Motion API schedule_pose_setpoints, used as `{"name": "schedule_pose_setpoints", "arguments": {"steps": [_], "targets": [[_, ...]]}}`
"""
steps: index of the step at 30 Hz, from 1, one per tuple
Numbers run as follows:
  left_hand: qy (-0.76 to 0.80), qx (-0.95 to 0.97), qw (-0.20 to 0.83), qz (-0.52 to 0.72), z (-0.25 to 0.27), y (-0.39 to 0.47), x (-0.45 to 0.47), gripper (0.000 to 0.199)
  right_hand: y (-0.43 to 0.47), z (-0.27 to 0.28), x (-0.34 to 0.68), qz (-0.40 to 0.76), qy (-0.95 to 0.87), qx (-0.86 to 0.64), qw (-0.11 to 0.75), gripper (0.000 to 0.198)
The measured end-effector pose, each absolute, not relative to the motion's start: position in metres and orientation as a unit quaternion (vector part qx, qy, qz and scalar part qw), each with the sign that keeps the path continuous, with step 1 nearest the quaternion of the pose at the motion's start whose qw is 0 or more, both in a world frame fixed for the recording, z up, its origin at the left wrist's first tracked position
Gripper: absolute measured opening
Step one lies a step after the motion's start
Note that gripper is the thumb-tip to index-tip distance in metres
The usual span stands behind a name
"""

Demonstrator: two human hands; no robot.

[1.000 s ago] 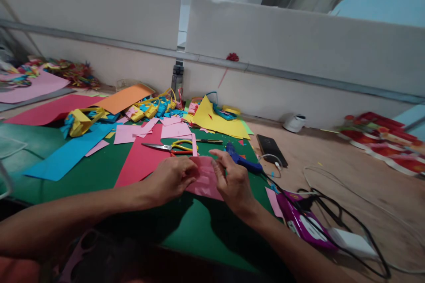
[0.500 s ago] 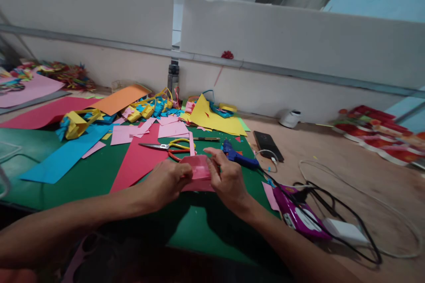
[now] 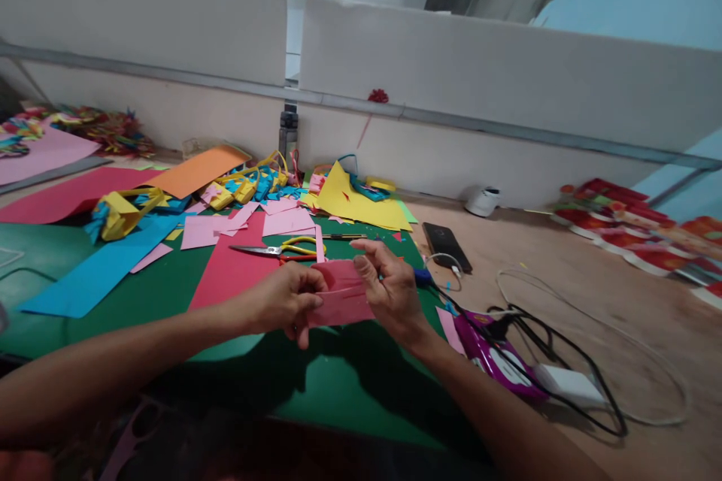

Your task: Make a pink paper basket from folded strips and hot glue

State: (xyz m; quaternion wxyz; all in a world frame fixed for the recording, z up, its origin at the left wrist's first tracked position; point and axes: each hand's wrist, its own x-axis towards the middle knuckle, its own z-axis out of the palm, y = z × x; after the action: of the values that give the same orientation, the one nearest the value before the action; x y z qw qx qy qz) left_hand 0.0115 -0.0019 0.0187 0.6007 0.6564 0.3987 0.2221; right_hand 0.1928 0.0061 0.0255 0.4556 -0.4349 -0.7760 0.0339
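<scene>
A folded pink paper piece [image 3: 345,299], shaped like a small box or pouch, is held above the green mat [image 3: 332,391]. My left hand [image 3: 285,299] pinches its left edge, thumb in front and fingers partly behind. At the right end my right hand [image 3: 392,289] grips it between thumb and fingers. Just beyond lie scissors [image 3: 271,249] with yellow and red handles, beside a narrow pink strip [image 3: 320,243]. The blue glue gun [image 3: 422,277] is mostly hidden behind my right hand.
Red [image 3: 226,270], blue [image 3: 95,270] and yellow paper [image 3: 350,203] lie around the mat, with small yellow-and-blue paper baskets [image 3: 121,214] at left. On the right are a phone [image 3: 447,246], a purple box [image 3: 502,361], tangled cables and a white adapter [image 3: 569,385].
The pink paper piece has tipped and looks flatter, showing more of its front side. My left hand has shifted its hold on the left edge. The view has turned slightly right.
</scene>
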Motion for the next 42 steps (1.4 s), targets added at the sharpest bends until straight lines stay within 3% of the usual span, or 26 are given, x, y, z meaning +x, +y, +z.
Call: {"name": "schedule_pose_setpoints", "arguments": {"steps": [6,14,18,23,26,28,30,33,36,42], "targets": [[0.373,0.602,0.659,0.253,0.022,-0.002,0.009,0.024,0.005,0.027,0.203,0.067,-0.79,-0.41,0.451,0.029],[0.402,0.646,0.554,0.336,0.025,-0.004,0.007,0.018,0.002,0.026,0.204,0.1,-0.814,-0.389,0.42,0.023],[0.396,0.718,0.431,0.375,0.018,-0.007,0.007,0.011,-0.001,0.026,0.201,0.159,-0.796,-0.407,0.42,0.023],[0.285,0.801,0.132,0.509,0.009,-0.013,0.001,0.012,-0.002,0.024,0.201,0.21,-0.741,-0.427,0.473,0.02],[0.332,0.774,0.097,0.531,0.015,-0.016,-0.003,0.009,-0.001,0.024,0.203,0.201,-0.726,-0.43,0.497,0.018],[0.398,0.71,0.139,0.564,0.02,-0.014,-0.006,0.009,0.0,0.025,0.204,0.194,-0.723,-0.429,0.506,0.016],[0.442,0.638,0.242,0.582,0.024,-0.008,-0.009,0.024,0.0,0.027,0.205,0.194,-0.72,-0.43,0.508,0.015],[0.439,0.587,0.461,0.501,0.019,0.003,-0.011,0.033,-0.001,0.028,0.206,0.208,-0.725,-0.434,0.493,0.015],[0.368,0.564,0.613,0.413,0.008,0.009,-0.008,0.033,-0.003,0.026,0.204,0.221,-0.74,-0.43,0.467,0.018],[0.318,0.44,0.719,0.434,-0.004,0.007,0.003,0.033,-0.009,0.022,0.2,0.224,-0.787,-0.416,0.398,0.021]]}}
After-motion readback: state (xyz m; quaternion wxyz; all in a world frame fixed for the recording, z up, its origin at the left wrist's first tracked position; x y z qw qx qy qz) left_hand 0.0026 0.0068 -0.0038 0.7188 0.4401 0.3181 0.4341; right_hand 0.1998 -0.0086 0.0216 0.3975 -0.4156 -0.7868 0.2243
